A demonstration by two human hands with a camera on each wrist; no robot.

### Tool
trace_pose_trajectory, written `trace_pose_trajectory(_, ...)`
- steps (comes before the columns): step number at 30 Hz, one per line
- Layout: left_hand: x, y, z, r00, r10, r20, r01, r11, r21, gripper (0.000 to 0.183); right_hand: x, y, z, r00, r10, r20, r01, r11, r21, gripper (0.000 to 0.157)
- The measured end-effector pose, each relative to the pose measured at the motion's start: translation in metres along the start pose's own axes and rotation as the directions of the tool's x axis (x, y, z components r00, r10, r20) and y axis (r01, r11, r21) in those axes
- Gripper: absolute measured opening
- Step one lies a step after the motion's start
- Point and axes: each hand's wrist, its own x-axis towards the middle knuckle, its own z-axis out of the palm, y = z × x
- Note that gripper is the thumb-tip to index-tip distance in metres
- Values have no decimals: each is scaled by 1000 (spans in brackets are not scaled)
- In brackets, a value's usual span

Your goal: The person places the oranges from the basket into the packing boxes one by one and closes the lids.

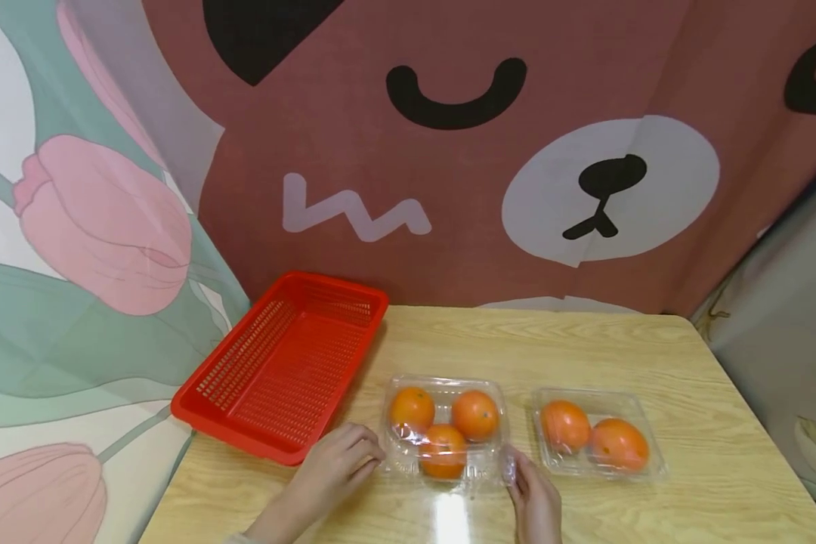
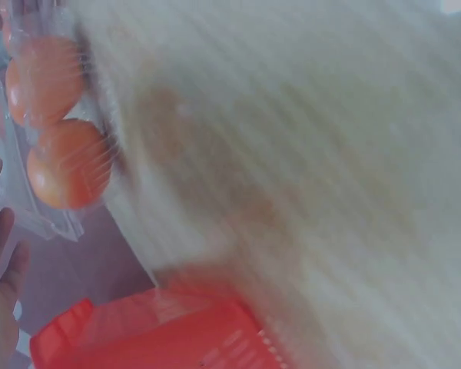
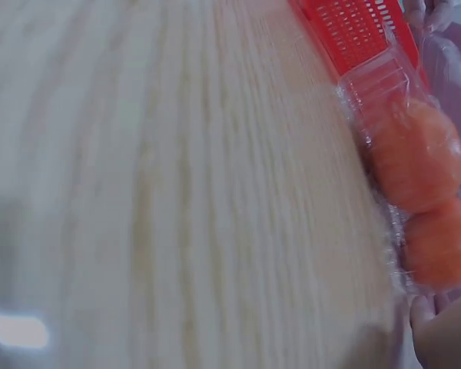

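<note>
A clear plastic clamshell box [image 1: 446, 389] with three oranges [image 1: 474, 415] lies on the table in front of both hands. My left hand [image 1: 340, 461] is at the box's left front corner, fingers loosely bent, fingertips right beside the plastic. In the left wrist view its fingers [image 2: 1, 250] are spread next to the box. My right hand [image 1: 536, 495] pinches the clear plastic at the box's right front corner between thumb and fingers. Two oranges [image 3: 419, 157] show through the box wall in the right wrist view.
To the left, a red plastic basket [image 1: 299, 355] with perforated walls stands at an angle. A second clear plastic box [image 1: 601, 397] with two oranges [image 1: 619, 444] sits to the right. A printed cloth [image 1: 353, 151] hangs behind the wooden table [image 1: 707, 453].
</note>
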Motion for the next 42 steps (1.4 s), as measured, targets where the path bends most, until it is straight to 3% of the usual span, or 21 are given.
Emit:
trace_pose_trajectory(3,-5,2,4,1000,-13,-21,12,1000,-12,21,-6,-3,1,1000,-16,-1,16,995,-94,28)
trace_pose_trajectory(6,-9,4,7,999,-49,-24,48,998,-28,23,-11,-6,4,999,-14,-50,2,972,-235,24)
trace_pose_trajectory(10,-14,9,12,992,-124,-20,122,990,-66,23,-13,-11,7,988,10,-152,-75,899,-431,50)
trace_pose_trajectory(12,-16,13,13,977,-214,-3,212,972,-99,22,-13,-12,7,983,18,-180,-104,870,-482,55)
trace_pose_trajectory(14,-16,18,14,938,-346,25,345,925,-158,21,-13,-13,7,984,7,-180,-96,866,-490,52)
trace_pose_trajectory(15,-16,20,14,907,-418,41,418,888,-192,20,-13,-13,7,984,3,-176,-90,868,-488,50)
trace_pose_trajectory(17,-14,23,15,826,-558,83,557,783,-278,19,-13,-13,6,988,-9,-156,-68,875,-480,44)
trace_pose_trajectory(20,-10,26,18,691,-699,183,693,569,-443,21,-12,-12,5,992,-11,-123,-45,896,-442,30)
trace_pose_trajectory(23,-8,28,19,579,-753,312,759,359,-543,34,-11,-12,2,997,7,-80,-36,925,-379,17)
trace_pose_trajectory(25,-8,28,20,521,-757,394,783,240,-574,38,-10,-12,0,999,11,-48,-27,937,-347,14)
trace_pose_trajectory(28,-10,29,20,464,-734,496,805,117,-581,35,-9,-12,-2,1000,16,-10,-19,944,-329,14)
trace_pose_trajectory(29,-10,29,20,453,-720,526,808,82,-583,34,-9,-12,-2,1000,15,-3,-16,944,-331,14)
trace_pose_trajectory(31,-11,30,21,452,-686,571,804,37,-593,31,-8,-13,-3,1000,19,2,-17,942,-336,14)
trace_pose_trajectory(35,-10,31,20,477,-635,607,770,-31,-637,24,-6,-13,-2,1000,28,-12,-31,936,-352,15)
trace_pose_trajectory(37,-8,31,18,481,-638,601,760,-39,-649,22,-5,-14,0,999,30,-28,-38,928,-371,20)
trace_pose_trajectory(39,-5,31,17,474,-657,587,755,-39,-654,25,-4,-14,1,999,26,-37,-38,922,-386,25)
trace_pose_trajectory(42,-4,27,20,484,-681,550,744,-10,-668,32,-3,-15,3,999,11,-39,-26,913,-407,30)
